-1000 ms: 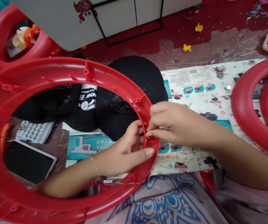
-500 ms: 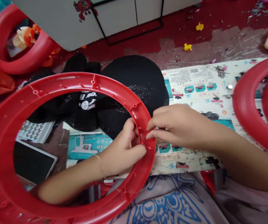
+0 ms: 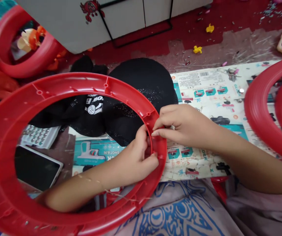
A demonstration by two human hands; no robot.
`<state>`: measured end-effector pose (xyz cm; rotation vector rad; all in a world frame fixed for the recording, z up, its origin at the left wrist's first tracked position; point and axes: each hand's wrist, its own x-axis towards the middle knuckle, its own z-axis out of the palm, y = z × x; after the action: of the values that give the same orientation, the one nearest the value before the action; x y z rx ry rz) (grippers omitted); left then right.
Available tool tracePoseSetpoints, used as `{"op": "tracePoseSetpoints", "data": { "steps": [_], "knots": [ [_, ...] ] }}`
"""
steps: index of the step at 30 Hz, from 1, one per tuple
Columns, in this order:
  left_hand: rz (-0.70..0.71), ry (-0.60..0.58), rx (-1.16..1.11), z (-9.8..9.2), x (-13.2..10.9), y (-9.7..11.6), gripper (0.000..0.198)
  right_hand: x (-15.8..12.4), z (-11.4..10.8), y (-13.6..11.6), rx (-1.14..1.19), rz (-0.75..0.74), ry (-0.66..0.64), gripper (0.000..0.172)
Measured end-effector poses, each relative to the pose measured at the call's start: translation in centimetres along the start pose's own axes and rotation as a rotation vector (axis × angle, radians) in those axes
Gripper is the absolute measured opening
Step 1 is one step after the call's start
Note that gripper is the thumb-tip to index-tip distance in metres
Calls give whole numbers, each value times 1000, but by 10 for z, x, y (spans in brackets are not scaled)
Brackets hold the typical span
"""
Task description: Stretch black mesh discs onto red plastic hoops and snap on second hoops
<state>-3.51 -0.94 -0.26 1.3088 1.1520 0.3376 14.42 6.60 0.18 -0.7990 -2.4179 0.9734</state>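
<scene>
A large red plastic ring point(image 3: 4, 164), its hollow ribbed side facing me, is tilted over my lap. My left hand point(image 3: 138, 160) reaches through the ring's opening and holds the inner rim at the right side, thumb on the hollow face and fingers partly hidden behind the rim. Just above it, my right hand point(image 3: 172, 126) is closed in a pinch inside the ring's channel, thumb against forefinger. What sits between those fingertips is too small to make out. A thin pale thread point(image 3: 121, 195) trails from my left forearm across the lower part of the ring.
A printed cardboard sheet point(image 3: 204, 95) lies beneath my hands. Behind the ring are a black cap point(image 3: 141, 75), a calculator point(image 3: 41, 135) and a dark-screened phone point(image 3: 37, 167). Other red rings point(image 3: 258, 108) stand right and upper left. Small yellow pieces point(image 3: 197, 49) lie on the floor.
My right hand has moved slightly up and left along the channel. The ring and my left hand have shifted a little to the right, and the thread now lies across my forearm.
</scene>
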Motion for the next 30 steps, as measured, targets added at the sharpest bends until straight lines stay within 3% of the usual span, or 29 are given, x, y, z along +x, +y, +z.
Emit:
{"op": "tracePoseSetpoints", "data": {
  "steps": [2,8,14,16,21,24,28,30],
  "knots": [
    [15,-8,-109,2,0,2,64,1,0,1,0,24,-19,13],
    [35,14,-229,4,1,-1,61,3,3,2,-40,76,-75,12],
    [67,32,-476,3,6,-4,33,1,1,-4,-87,80,-89,12],
    [15,40,-430,1,7,-4,32,1,-1,-7,-78,117,-155,13],
    [-72,31,-45,-4,3,-4,43,-2,-9,-7,-4,191,-276,16],
    [-103,16,9,-6,3,-3,41,-4,-11,-6,-134,72,-265,16],
    [-130,4,4,-6,4,-4,39,-5,-7,1,-423,-227,-104,24],
    [-140,-3,17,-6,3,-5,38,-5,-4,4,-463,-288,-45,28]
  ]
}}
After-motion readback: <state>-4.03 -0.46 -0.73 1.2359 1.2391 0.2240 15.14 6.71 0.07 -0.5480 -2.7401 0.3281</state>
